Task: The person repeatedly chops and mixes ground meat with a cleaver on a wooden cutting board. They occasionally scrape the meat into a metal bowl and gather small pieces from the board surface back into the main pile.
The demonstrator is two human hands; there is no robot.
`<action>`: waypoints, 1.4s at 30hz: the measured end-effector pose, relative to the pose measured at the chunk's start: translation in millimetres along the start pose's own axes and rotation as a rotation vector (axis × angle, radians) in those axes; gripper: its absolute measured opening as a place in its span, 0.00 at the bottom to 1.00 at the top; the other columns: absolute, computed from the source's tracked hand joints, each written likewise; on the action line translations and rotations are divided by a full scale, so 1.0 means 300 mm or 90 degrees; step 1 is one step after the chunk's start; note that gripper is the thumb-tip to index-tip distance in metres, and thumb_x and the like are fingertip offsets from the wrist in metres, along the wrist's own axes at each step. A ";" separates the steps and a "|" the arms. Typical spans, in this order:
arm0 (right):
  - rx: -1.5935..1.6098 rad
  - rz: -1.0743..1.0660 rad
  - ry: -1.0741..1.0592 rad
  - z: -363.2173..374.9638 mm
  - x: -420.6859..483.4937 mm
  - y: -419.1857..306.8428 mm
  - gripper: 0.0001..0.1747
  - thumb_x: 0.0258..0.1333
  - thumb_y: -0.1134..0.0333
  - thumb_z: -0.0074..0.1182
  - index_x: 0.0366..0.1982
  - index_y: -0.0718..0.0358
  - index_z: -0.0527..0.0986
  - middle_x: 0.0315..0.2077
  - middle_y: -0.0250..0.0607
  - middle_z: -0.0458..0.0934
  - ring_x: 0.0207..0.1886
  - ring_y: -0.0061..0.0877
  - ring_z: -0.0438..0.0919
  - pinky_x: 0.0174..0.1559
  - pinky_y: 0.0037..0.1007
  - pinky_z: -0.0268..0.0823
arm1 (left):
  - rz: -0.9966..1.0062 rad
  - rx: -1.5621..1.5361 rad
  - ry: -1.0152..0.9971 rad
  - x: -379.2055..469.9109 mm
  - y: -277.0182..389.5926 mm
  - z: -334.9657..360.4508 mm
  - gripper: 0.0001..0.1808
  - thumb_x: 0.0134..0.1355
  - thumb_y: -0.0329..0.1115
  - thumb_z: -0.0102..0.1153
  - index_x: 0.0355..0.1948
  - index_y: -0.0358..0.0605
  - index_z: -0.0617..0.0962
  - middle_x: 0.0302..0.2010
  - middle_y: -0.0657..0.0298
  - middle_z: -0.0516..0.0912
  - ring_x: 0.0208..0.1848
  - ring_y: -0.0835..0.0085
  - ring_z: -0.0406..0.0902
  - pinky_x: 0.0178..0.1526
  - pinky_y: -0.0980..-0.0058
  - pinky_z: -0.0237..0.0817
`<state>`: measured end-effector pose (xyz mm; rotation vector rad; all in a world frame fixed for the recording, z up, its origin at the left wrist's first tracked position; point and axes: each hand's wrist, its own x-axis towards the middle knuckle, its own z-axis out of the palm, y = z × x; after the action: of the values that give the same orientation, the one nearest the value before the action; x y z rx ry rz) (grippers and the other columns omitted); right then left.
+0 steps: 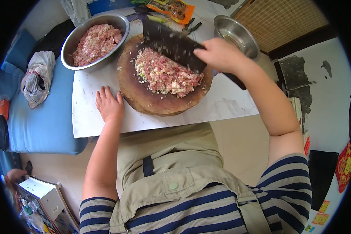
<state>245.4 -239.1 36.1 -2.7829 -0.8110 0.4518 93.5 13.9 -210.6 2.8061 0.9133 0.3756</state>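
Observation:
My right hand grips a dark cleaver, its broad blade tilted over the far side of a heap of minced meat mixed with pale chopped bits. Scraps cling to the blade. Beneath the meat is a round wooden chopping block, with small white pieces scattered at the heap's left. My left hand rests palm down on the white table, fingers apart and holding nothing, close against the block's left edge. A steel bowl of minced meat stands at the back left.
Behind the block's right side stands a second steel bowl. An orange food packet, a green stalk and dark-handled pliers or shears lie at the table's back. A blue sofa with a plastic bag adjoins the left.

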 end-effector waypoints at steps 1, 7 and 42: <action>-0.004 0.005 0.025 -0.022 -0.013 -0.026 0.21 0.53 0.53 0.41 0.33 0.64 0.75 0.30 0.48 0.79 0.37 0.41 0.77 0.39 0.38 0.68 | 0.002 -0.010 0.002 0.000 -0.007 -0.004 0.30 0.60 0.50 0.42 0.59 0.43 0.63 0.63 0.56 0.60 0.66 0.56 0.49 0.65 0.60 0.39; -0.142 0.001 0.007 0.118 -0.009 0.004 0.21 0.53 0.55 0.41 0.34 0.65 0.75 0.34 0.53 0.77 0.40 0.45 0.76 0.42 0.41 0.68 | 0.012 -0.013 -0.008 -0.004 0.010 -0.002 0.30 0.60 0.50 0.43 0.59 0.43 0.63 0.63 0.57 0.60 0.66 0.57 0.49 0.65 0.61 0.39; 0.700 -0.079 0.162 0.277 -0.287 0.124 0.26 0.47 0.75 0.51 0.50 0.69 0.61 0.34 0.33 0.70 0.38 0.16 0.69 0.43 0.21 0.63 | 0.142 -0.085 0.134 -0.015 -0.038 -0.007 0.25 0.60 0.39 0.44 0.59 0.45 0.64 0.64 0.55 0.60 0.67 0.55 0.49 0.65 0.59 0.36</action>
<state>165.8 -308.0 -31.7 -1.7094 -0.4489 0.3500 83.2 20.5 -212.2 2.7871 0.5841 0.7462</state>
